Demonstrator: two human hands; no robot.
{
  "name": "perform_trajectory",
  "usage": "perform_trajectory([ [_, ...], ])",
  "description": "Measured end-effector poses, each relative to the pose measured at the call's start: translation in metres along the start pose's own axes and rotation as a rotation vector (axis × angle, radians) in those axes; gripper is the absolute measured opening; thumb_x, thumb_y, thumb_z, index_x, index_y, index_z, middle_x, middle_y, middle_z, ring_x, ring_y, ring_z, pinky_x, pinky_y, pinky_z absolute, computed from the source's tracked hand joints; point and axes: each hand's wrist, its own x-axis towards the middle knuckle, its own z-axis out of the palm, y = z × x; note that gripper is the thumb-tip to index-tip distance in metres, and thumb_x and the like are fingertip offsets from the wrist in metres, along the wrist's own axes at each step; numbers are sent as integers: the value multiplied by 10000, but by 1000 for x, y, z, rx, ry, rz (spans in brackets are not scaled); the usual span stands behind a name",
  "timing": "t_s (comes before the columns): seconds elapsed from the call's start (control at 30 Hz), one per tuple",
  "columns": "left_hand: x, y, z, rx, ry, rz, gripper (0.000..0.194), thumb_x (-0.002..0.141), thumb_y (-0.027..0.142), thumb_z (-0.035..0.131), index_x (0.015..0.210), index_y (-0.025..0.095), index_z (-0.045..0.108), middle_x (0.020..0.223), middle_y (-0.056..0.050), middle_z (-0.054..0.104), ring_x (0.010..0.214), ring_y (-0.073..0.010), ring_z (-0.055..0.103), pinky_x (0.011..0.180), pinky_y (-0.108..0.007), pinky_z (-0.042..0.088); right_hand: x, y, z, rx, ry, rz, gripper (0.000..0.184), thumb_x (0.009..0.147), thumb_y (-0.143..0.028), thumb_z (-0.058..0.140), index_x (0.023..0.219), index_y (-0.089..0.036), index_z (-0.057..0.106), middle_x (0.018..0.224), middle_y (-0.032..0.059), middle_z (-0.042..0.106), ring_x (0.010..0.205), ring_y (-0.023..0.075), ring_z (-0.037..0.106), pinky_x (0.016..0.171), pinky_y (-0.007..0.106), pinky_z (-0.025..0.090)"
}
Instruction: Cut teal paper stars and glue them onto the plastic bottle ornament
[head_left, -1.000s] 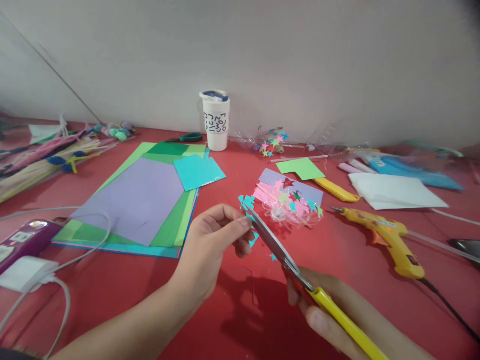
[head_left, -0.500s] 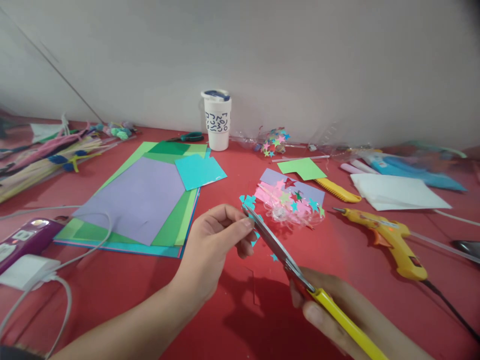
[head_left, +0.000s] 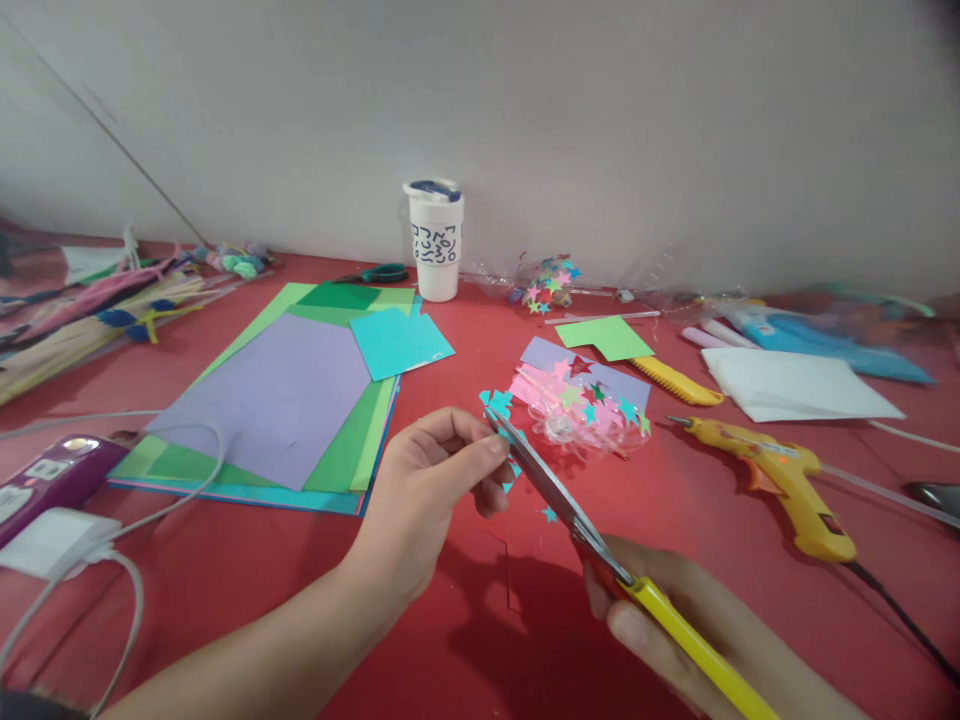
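In my right hand is a pair of scissors with yellow handles, their blades nearly closed and slanting up to the left. The blade tips meet the fingertips of my left hand, whose thumb and forefinger pinch a small piece of turquoise paper, mostly hidden by the fingers. Just beyond the tips, turquoise paper scraps lie on the red table. A small blue star rests below the blades. Further right, a clear crinkled plastic bundle with colourful stars sits over pink and lilac paper.
Coloured paper sheets are stacked at left, with a turquoise sheet on their corner. A white cup stands by the wall. At right lie a yellow glue gun, a yellow cutter and white paper. Cables run at left.
Hardly anything differs. The scissors and my right hand have shifted very slightly to the right; my left hand keeps its pinch in the same place.
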Motion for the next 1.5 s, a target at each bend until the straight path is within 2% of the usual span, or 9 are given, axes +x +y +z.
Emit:
perform_trajectory([
  [0.27, -1, -1, -1, -3, -8, 2, 152, 738, 179, 679, 625, 152, 581, 545, 23, 620, 434, -54, 537, 451, -160, 407, 0, 9, -1, -19, 68, -77, 550, 801, -735, 448, 689, -211, 571, 588, 12, 512, 548, 164, 480, 494, 238, 436],
  [0.77, 1, 0, 0, 30, 13, -6, 161, 704, 209, 699, 616, 157, 575, 536, 19, 614, 426, -63, 526, 447, -177, 398, -1, 12, -1, -56, 78, -97, 508, 821, -700, 462, 730, -214, 577, 600, 16, 534, 566, 172, 515, 507, 244, 463],
  [0.97, -1, 1, 1, 29, 14, -3, 172, 713, 211, 694, 609, 158, 568, 534, 19, 612, 426, -60, 523, 445, -172, 395, 0, 6, 1, -39, 81, -79, 545, 796, -760, 411, 669, -234, 477, 574, -11, 412, 537, 162, 417, 477, 248, 393],
  [1.07, -1, 1, 1, 31, 10, -3, 173, 712, 215, 696, 612, 159, 566, 537, 20, 609, 428, -61, 522, 445, -175, 394, 2, 1, 1, -1, 23, -30, 577, 771, -797, 385, 644, -235, 402, 580, -40, 307, 524, 141, 317, 470, 247, 323],
  [1.17, 0, 1, -1, 45, -2, 9, 156, 719, 211, 684, 624, 163, 570, 531, 27, 598, 442, -68, 530, 458, -180, 408, 5, -1, 0, 3, -31, -4, 589, 780, -800, 363, 636, -229, 359, 598, -53, 265, 533, 126, 266, 479, 248, 264],
  [1.23, 1, 1, -3, 71, -3, 43, 132, 730, 201, 667, 636, 165, 581, 524, 31, 590, 453, -71, 534, 473, -182, 418, 6, -1, -1, -6, -32, -15, 592, 781, -796, 375, 627, -224, 375, 581, -54, 284, 529, 124, 280, 473, 244, 266],
  [1.37, 2, 1, -4, 125, 15, 81, 110, 747, 177, 646, 648, 161, 602, 537, 29, 599, 460, -69, 545, 481, -180, 426, 6, -1, -5, -9, 10, -49, 553, 774, -738, 493, 592, -217, 452, 530, -35, 390, 507, 130, 380, 438, 226, 346],
  [1.5, 2, 1, -3, 142, 20, 93, 112, 751, 172, 641, 645, 161, 607, 543, 32, 598, 462, -67, 542, 481, -181, 433, 5, -1, -7, -31, 17, -77, 528, 795, -717, 485, 620, -219, 498, 544, -15, 468, 510, 143, 447, 415, 217, 375],
])
